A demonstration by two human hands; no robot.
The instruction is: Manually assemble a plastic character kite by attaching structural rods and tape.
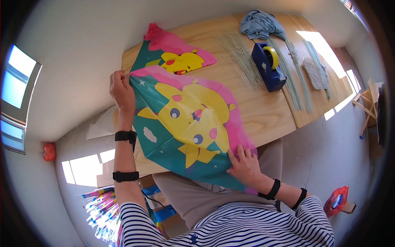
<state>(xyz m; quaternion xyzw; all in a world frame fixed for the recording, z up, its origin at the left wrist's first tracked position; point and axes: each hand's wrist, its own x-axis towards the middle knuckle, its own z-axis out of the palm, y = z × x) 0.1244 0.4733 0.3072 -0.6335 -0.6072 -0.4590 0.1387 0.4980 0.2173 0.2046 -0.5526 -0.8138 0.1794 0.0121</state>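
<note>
Teal and pink sheet [189, 123]: lying over the near edge of the wooden surface [267, 113], between both hands.
Left hand [122, 89]: fingers are pinching the sheet's upper left corner.
Right hand [247, 166]: fingers slightly spread, touching its pink right edge.

Tape dispenser [260, 66] on table [263, 117], right of sheet [187, 113]; cloth [261, 24] behind dispenser.
</note>
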